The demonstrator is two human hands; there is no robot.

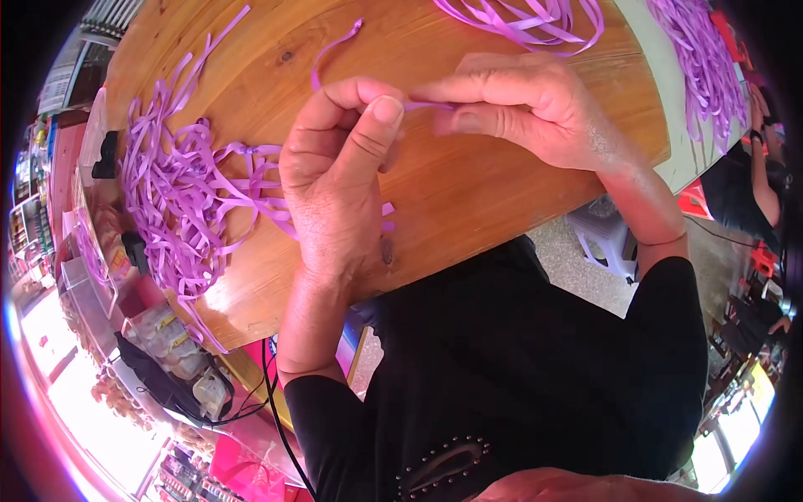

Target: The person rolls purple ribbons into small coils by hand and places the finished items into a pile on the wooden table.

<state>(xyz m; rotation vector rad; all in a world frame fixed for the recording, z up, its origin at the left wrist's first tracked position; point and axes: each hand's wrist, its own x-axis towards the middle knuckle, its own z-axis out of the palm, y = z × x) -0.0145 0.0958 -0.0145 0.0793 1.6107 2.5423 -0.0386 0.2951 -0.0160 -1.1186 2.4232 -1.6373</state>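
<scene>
A narrow purple ribbon (429, 105) stretches between my two hands over the wooden table. My left hand (339, 167) is closed, pinching it between thumb and forefinger. Opposite, my right hand (535, 109) has its fingers and thumb closed on the ribbon, the fingertips slightly blurred. Beyond my left hand, a length of purple ribbon curls up to a small knot at its end. A tangled heap of purple ribbons (180, 201) lies to the left, some with small knots. A short ribbon piece shows beside my left wrist, partly hidden.
Loose ribbon loops (577, 38) lie on the wooden table (502, 192) at the far side. More purple strands (707, 67) hang over a pale surface at right. A plastic stool (604, 238) stands below the table edge. Another person's arm (763, 188) shows at far right.
</scene>
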